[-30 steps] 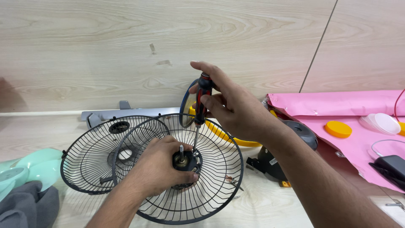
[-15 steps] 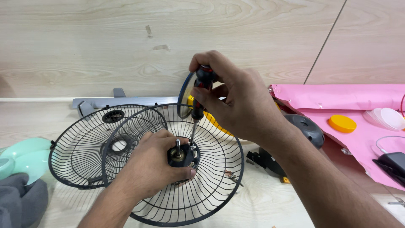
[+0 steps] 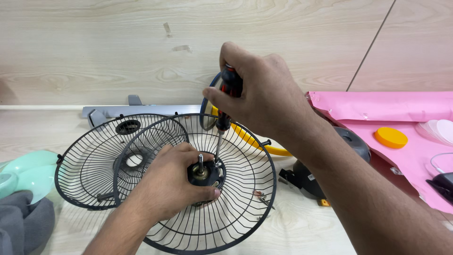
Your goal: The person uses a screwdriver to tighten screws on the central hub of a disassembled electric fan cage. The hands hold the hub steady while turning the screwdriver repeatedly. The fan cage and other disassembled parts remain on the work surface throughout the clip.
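My right hand [image 3: 264,99] has lowered the screwdriver [image 3: 225,108] onto the hub [image 3: 206,174], gripping it; left hand [image 3: 172,184] clasps the hub.

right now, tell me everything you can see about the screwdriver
The screwdriver has a black and red handle and a thin bare metal shaft. It stands nearly upright, slightly tilted, gripped around the handle by the right hand. Its tip comes down beside the metal spindle on the black motor hub at the middle of the wire fan guard. The left hand steadies that hub.
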